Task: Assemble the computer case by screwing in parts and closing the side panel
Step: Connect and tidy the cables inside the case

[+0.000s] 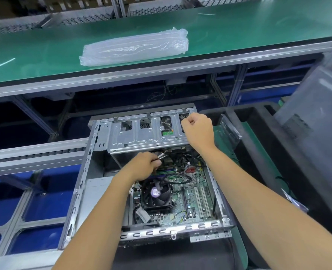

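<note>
We look down into the open computer case (95,172), lying on its side with the side panel off, and both our hands are inside its upper half. Our left hand (144,165) is curled round a small bundle of cables (161,156) — the fingers (155,165) are clamped on it, with the metal-tipped ends sticking out just past the fingertips, toward the drive cage (141,135). Under that wrist, nearer us than the fingers, sits the black CPU fan (155,194) on the green motherboard (190,191).

Our right hand (197,129) is up at the far right corner of the drive cage, knuckles curled tight. The thumb and forefinger (188,120) appear to pinch something thin at the opening there, but we cannot tell what it is — it is too small and partly hidden by the hand. To the left of these fingers the cage's cut-outs run across the sheet metal.

Beyond both sets of fingertips, well apart from the case, a clear plastic bag (134,48) lies on the green bench (239,30). Off to the right of the right hand a grey side panel (313,114) stands tilted, blurred at the frame's edge.
</note>
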